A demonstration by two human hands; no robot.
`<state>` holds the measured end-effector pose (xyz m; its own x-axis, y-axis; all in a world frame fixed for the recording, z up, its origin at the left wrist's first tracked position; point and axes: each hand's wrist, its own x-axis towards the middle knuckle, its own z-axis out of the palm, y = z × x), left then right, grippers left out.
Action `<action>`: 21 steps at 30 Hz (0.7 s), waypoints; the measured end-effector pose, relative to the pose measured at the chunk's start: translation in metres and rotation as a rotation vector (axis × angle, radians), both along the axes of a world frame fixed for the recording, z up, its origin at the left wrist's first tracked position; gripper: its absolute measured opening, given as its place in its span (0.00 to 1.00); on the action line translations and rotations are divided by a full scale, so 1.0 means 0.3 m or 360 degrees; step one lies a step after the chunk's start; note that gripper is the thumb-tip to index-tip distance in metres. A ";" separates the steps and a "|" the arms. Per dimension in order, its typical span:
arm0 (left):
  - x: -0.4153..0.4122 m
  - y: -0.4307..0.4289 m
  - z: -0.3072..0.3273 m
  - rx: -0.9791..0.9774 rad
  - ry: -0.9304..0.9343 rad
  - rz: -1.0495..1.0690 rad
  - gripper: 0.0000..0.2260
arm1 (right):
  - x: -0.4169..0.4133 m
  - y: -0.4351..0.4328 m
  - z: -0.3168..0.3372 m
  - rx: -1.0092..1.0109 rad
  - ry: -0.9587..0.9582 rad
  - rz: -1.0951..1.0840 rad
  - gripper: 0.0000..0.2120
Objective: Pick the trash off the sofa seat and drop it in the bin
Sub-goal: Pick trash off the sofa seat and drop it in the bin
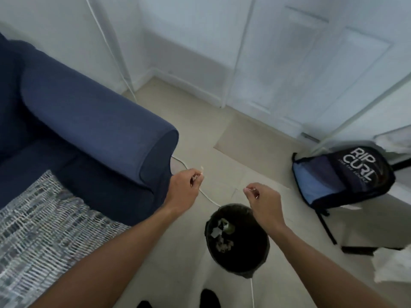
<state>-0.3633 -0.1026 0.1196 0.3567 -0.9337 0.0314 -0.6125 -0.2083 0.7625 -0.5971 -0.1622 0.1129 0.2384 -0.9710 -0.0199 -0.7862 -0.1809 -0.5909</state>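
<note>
A round black bin (239, 261) stands on the floor below my hands, with pale scraps of trash (220, 232) inside it. My left hand (185, 188) hovers beside the sofa's armrest, left of the bin, fingers pinched on a small pale scrap (202, 168). My right hand (262, 201) hangs over the bin's far rim with fingertips pinched together; something tiny may sit between them, too small to tell. The blue sofa (84, 121) fills the left side, its seat mostly hidden.
A patterned grey throw (44, 230) lies at the lower left. A dark backpack (342, 176) leans on a black stand at right. A white cable (208, 197) runs across the tiled floor past the bin. White doors and walls are behind.
</note>
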 end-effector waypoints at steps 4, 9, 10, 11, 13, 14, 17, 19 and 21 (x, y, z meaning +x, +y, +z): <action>-0.158 -0.009 -0.082 0.0050 -0.0023 -0.0118 0.05 | -0.158 0.047 -0.080 0.0100 0.0059 -0.0095 0.05; -0.283 0.007 -0.176 0.0096 -0.0036 -0.0207 0.04 | -0.267 0.109 -0.170 0.0197 0.0069 -0.0174 0.06; -0.300 0.012 -0.195 0.0117 -0.0042 -0.0233 0.04 | -0.281 0.120 -0.187 0.0217 0.0077 -0.0186 0.06; -0.316 0.016 -0.215 0.0137 -0.0042 -0.0259 0.04 | -0.293 0.130 -0.203 0.0237 0.0081 -0.0198 0.06; -0.341 0.029 -0.252 0.0178 -0.0036 -0.0308 0.05 | -0.314 0.152 -0.230 0.0289 0.0078 -0.0221 0.06; -0.352 0.035 -0.266 0.0210 -0.0027 -0.0320 0.05 | -0.321 0.162 -0.239 0.0311 0.0086 -0.0233 0.06; -0.394 0.055 -0.301 0.0275 -0.0001 -0.0336 0.05 | -0.352 0.188 -0.273 0.0370 0.0165 -0.0257 0.10; -0.415 0.068 -0.318 0.0288 0.0000 -0.0369 0.05 | -0.370 0.194 -0.288 0.0494 0.0267 -0.0268 0.17; -0.432 0.077 -0.330 0.0327 -0.0006 -0.0398 0.05 | -0.388 0.194 -0.300 0.0587 0.0359 -0.0293 0.27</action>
